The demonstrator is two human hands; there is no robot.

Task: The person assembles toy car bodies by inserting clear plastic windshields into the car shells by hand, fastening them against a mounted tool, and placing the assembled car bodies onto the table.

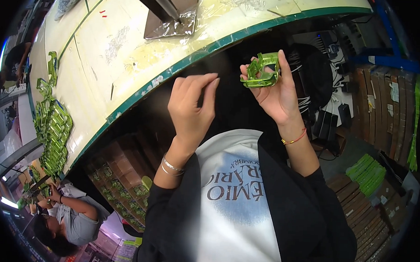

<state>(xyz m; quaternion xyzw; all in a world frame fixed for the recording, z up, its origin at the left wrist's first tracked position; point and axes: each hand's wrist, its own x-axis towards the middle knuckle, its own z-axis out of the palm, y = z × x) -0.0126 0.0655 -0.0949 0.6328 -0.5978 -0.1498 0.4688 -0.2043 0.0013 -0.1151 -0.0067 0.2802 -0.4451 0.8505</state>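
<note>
In my right hand [282, 99] is a shiny green plastic frame-like part [261, 81], with openings in it. The thumb is on its right side and the fingers are behind and under it. To its left, apart from the part, my left hand [191, 104] is raised in a pinch, thumb tip against the fingertips. Whatever the pinch holds, if anything, is too small to make out. Both hands are in front of the worktable edge, above my lap.
A pale worktable [89, 60] with a green edge curves ahead; a stand base [170, 28] rests on it. Several similar green parts [53, 129] are heaped at its left. A box of green parts [123, 193] is below. Another person [77, 216] works at far left. Brown stacks [380, 105] stand right.
</note>
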